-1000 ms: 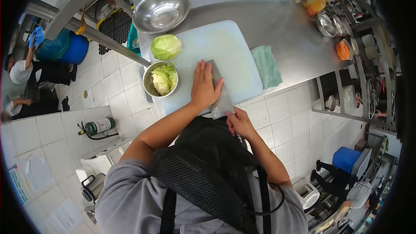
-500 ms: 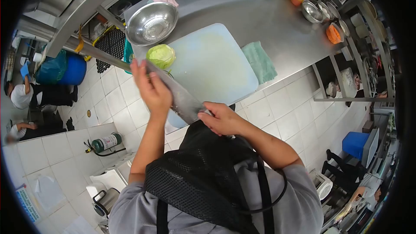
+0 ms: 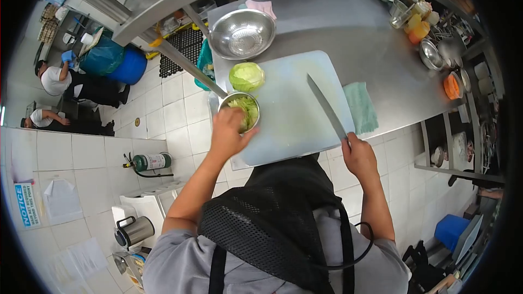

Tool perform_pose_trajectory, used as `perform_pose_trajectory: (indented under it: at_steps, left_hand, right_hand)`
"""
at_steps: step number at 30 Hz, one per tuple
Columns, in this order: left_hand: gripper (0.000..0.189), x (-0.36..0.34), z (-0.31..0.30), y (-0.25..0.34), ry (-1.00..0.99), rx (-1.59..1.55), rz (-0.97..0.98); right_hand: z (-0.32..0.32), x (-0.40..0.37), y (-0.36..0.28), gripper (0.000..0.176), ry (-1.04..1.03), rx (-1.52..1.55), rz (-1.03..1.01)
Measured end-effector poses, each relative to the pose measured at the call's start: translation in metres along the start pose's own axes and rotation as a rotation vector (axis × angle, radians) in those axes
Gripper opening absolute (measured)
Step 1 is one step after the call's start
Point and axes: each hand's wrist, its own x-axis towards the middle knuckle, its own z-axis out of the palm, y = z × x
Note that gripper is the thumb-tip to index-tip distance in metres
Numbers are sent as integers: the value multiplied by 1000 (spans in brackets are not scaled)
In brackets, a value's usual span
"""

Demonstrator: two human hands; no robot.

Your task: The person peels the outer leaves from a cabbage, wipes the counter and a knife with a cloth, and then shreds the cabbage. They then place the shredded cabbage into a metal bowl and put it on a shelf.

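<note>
My right hand (image 3: 360, 155) grips the handle of a chef's knife (image 3: 325, 103). Its long blade slants up and left over the right part of the pale cutting board (image 3: 289, 130). At the board's left edge, my left hand (image 3: 227, 135) reaches over the rim of a small metal bowl (image 3: 258, 110). The thumb is spread apart, and the fingertips are at the shredded pale-green leaves (image 3: 249, 108) inside, partly out of sight. Just above the bowl, a cut head of cabbage or lettuce (image 3: 247, 77) rests on the board's upper left corner.
A large metal colander (image 3: 243, 35) stands behind the cut head, with a pink cloth (image 3: 261, 8) beside it. A green cloth (image 3: 362, 108) lies right of the board. A metal post (image 3: 188, 65) rises at the left. Two people work at the far left.
My left hand has left the blade and come down to the bowl of shredded leaves. The knife has swung right with my right hand. The camera view has shifted.
</note>
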Motion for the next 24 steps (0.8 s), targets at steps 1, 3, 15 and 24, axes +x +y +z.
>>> perform_pose_trajectory:
  at_steps: [1, 3, 15, 24]
  left_hand:
    - [31, -5, 6, 0, -127, 50, 18]
    - [24, -17, 21, -7, -219, 117, 73]
    - [22, 95, 114, 20, -283, -19, 484]
    - [35, 156, 100, -32, 106, -154, 287]
  right_hand:
    - [6, 0, 6, 19, 13, 5, -4]
    - [26, -4, 20, 21, -38, -29, 119]
    - [43, -25, 3, 28, 110, 270, 304]
    - [75, -20, 32, 24, 184, 248, 329]
